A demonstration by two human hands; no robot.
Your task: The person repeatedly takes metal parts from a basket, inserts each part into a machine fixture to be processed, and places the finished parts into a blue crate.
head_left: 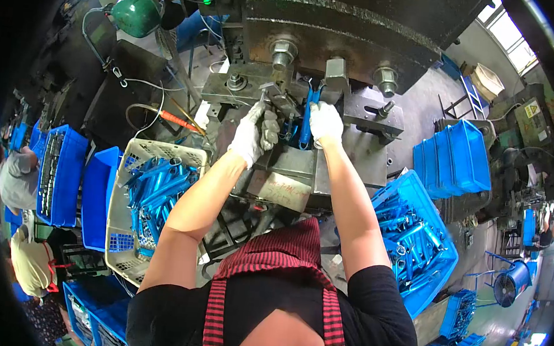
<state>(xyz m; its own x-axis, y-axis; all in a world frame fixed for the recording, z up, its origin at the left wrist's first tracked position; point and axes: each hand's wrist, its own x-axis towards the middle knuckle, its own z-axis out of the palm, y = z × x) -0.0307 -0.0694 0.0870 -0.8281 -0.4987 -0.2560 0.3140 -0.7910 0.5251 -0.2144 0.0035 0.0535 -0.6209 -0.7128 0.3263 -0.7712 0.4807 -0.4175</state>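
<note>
Black short-sleeved top, lower centre, under a red-and-black striped apron with two straps; white gloves on left hand and right hand, upper centre.

Daylight burns white through the windows at the upper right, while the heavy press ahead of me sits in dim shadow. My forearms are evenly lit, and the blue metal parts throw back small highlights. My wide view bows toward a black rim, softening the outer edges.
</note>
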